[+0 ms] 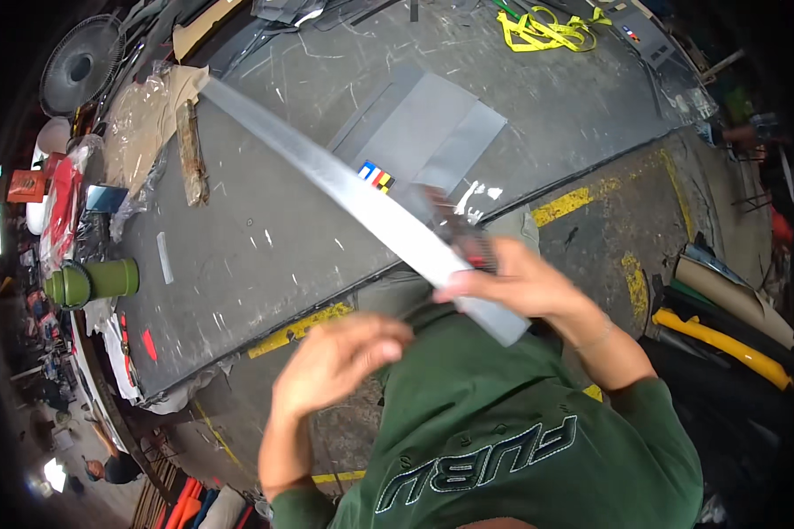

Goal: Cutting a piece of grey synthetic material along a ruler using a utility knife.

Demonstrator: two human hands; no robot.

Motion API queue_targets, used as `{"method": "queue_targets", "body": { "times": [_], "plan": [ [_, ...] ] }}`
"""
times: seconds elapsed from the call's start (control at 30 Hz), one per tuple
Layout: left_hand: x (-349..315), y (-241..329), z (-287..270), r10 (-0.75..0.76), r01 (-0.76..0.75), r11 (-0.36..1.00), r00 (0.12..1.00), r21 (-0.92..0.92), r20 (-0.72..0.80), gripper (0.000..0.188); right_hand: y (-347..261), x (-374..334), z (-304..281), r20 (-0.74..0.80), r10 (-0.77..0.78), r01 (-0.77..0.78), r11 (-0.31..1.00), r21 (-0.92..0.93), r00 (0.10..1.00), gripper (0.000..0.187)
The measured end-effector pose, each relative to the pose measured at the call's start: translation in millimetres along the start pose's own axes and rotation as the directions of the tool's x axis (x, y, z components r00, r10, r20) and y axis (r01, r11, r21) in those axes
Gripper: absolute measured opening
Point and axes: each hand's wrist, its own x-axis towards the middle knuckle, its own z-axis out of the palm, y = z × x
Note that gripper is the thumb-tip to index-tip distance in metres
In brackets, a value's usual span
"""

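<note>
My right hand (pixel 525 278) is closed on a long, flat silver straightedge (pixel 362 198), its thumb pressed on the face near the lower end. From there the straightedge slants over the table to the far left. A dark, blurred tool with a red part (pixel 478 251) shows against the fingers of the same hand; its kind I cannot make out. In front of my body, my left hand (pixel 335 357) hovers with loosely bent fingers, and nothing shows in it. Beyond the straightedge, flat grey sheets (pixel 432 123) lie on the table, with a small colourful patterned patch (pixel 375 176) beside them.
The scuffed dark table (pixel 229 256) carries a green cylinder (pixel 101 282), a plastic-wrapped bundle (pixel 190 154), brown paper (pixel 163 115) and yellow strapping (pixel 547 31). A black fan (pixel 81 66) stands far left. Rolled material (pixel 723 348) lies at right. Another person (pixel 115 463) is at lower left.
</note>
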Motion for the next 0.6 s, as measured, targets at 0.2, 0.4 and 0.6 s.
{"method": "queue_targets", "body": {
  "times": [0.2,0.4,0.6],
  "plan": [
    [108,-34,-54,0.393,-0.255,0.737,0.915,0.626,-0.090,0.023,43,-104,-66,-0.646,-0.185,-0.115,0.913,-0.392,0.740,0.021],
    [157,-62,-56,0.414,-0.195,0.577,0.907,0.793,-0.078,0.043,89,-155,-89,-0.812,-0.282,-0.267,0.846,-0.462,0.512,0.022],
    [140,-33,-23,0.324,0.006,0.616,0.910,0.788,-0.260,0.050,71,-147,-88,-0.817,-0.106,-0.289,0.903,-0.317,0.566,0.025]
  ]
}}
